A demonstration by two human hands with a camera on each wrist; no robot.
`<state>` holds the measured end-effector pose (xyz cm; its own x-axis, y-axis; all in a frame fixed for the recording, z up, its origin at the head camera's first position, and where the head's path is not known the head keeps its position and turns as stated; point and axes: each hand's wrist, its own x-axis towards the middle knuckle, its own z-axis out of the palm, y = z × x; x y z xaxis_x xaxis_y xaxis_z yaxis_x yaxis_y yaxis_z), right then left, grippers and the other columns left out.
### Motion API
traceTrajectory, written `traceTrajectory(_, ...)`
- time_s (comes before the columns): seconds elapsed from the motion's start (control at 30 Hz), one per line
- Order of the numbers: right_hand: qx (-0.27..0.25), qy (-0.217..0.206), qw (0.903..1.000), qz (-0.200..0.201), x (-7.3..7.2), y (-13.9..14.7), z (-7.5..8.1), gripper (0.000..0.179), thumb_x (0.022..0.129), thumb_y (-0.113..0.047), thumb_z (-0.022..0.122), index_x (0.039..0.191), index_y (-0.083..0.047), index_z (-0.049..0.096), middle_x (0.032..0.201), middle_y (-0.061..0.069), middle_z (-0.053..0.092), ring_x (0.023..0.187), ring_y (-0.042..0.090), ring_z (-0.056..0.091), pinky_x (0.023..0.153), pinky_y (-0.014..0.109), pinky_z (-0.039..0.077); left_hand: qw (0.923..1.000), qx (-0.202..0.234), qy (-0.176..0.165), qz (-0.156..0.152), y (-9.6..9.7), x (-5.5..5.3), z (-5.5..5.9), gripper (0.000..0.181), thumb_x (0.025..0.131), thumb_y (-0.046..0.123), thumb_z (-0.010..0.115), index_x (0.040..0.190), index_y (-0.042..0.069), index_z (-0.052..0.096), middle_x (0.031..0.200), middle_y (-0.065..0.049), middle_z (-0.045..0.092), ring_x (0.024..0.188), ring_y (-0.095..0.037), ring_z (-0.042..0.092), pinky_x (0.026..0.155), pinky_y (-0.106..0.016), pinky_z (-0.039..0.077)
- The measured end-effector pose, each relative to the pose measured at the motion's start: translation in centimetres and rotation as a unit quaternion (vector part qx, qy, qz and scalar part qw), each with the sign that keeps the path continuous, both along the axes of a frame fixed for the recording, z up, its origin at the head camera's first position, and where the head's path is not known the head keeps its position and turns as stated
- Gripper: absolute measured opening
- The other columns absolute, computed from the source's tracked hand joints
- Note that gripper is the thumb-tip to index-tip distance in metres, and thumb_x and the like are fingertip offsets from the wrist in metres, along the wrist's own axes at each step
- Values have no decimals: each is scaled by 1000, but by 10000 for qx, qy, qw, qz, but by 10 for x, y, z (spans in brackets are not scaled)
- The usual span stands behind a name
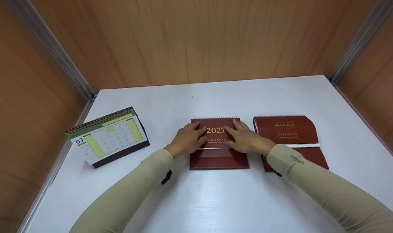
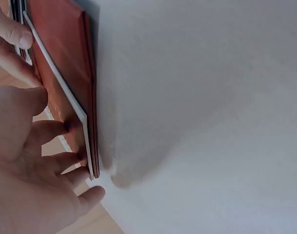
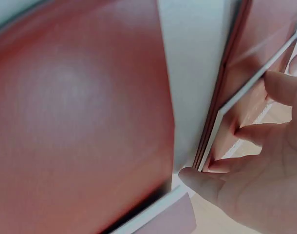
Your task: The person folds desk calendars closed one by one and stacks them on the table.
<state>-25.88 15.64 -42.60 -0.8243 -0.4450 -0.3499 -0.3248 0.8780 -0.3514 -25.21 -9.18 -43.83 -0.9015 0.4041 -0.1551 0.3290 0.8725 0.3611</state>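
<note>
Flat on the white table lies a dark red 2027 desk calendar [image 1: 219,158], its spiral binding along the far edge. My left hand [image 1: 186,139] rests on the left part of its cover, fingers spread. On the right part, my right hand [image 1: 245,137] presses with its fingers extended. Both wrist views show the fingertips touching the red cover [image 2: 65,44], with the outermost finger of each hand at the calendar's side edge. The gold "2027" shows between the hands.
To the right, partly behind my right forearm, is a second red 2027 calendar [image 1: 293,129], its cover bowed up. At the left a spiral calendar [image 1: 115,136] stands propped, showing page 07. Wooden panels [image 1: 196,38] border the table [image 1: 196,207] at the back and sides.
</note>
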Motion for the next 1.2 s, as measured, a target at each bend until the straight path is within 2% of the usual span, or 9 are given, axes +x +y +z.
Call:
traceTrajectory(0.2, -474, -19, 9985, -262, -2, 9, 13, 77, 110, -33, 56, 170, -6, 17, 175, 27, 7, 160, 50, 11, 128, 65, 16, 9966, 792, 147, 161, -12, -2, 4, 46, 109, 29, 61, 150, 8, 61, 159, -20, 50, 147, -40, 45, 123, -56, 35)
traceTrajectory(0.43, -994, -34, 9943, -388, -7, 28, 31, 77, 109, -27, 55, 167, 4, 16, 169, 32, 26, 157, 50, 24, 128, 63, 21, 9883, 1407, 104, 581, -24, -2, 11, 47, 106, 23, 66, 150, 8, 60, 140, -18, 61, 127, -34, 60, 109, -48, 51)
traceTrajectory(0.57, -1270, -588, 9865, -846, -8, 38, 37, 81, 109, -31, 54, 168, 3, 11, 168, 32, 29, 154, 50, 30, 125, 62, 29, 9797, 1777, -247, 893, -29, -1, 16, 51, 106, 22, 64, 155, 8, 54, 140, -22, 60, 124, -37, 64, 104, -49, 55)
traceTrajectory(0.7, -1781, -1538, 9618, -1398, -10, 45, 39, 87, 109, -35, 56, 170, -1, 3, 169, 30, 27, 150, 48, 40, 122, 60, 36, 9667, 2081, -824, 1239, -33, 1, 19, 59, 106, 24, 63, 160, 6, 46, 145, -24, 59, 131, -38, 61, 109, -50, 52)
traceTrajectory(0.8, -2265, -2191, 9350, -1624, -12, 49, 39, 90, 109, -33, 57, 169, 0, -2, 170, 31, 24, 151, 47, 40, 125, 57, 33, 9468, 2399, -1451, 1580, -36, 3, 21, 66, 106, 26, 63, 163, 7, 38, 149, -22, 57, 132, -36, 60, 110, -49, 51)
traceTrajectory(0.9, -2568, -2650, 9127, -1756, -12, 52, 37, 93, 108, -32, 58, 168, 2, -5, 169, 32, 23, 155, 44, 34, 127, 52, 31, 9172, 2863, -2047, 1865, -38, 3, 19, 69, 106, 25, 62, 165, 5, 32, 154, -23, 53, 130, -35, 62, 109, -46, 53)
traceTrajectory(1.0, -2743, -2924, 8959, -1916, -12, 53, 37, 95, 108, -32, 58, 167, 3, -7, 169, 31, 23, 155, 42, 34, 126, 49, 34, 8894, 3288, -2441, 2033, -39, 2, 16, 70, 107, 21, 60, 165, 0, 29, 158, -25, 48, 130, -36, 63, 108, -44, 55)
traceTrajectory(1.1, -2980, -3097, 8789, -2071, -13, 52, 36, 94, 108, -29, 58, 166, 5, -7, 168, 33, 22, 154, 43, 33, 125, 48, 36, 8706, 3547, -2673, 2118, -39, 2, 15, 68, 106, 19, 58, 162, -6, 29, 154, -27, 51, 129, -36, 64, 108, -42, 55)
traceTrajectory(1.2, -3186, -3188, 8658, -2174, -14, 52, 36, 90, 109, -26, 56, 166, 8, -6, 167, 35, 20, 155, 46, 31, 124, 48, 37, 8559, 3696, -2895, 2168, -36, 1, 15, 67, 106, 18, 57, 160, -9, 29, 146, -26, 59, 128, -33, 65, 109, -41, 54)
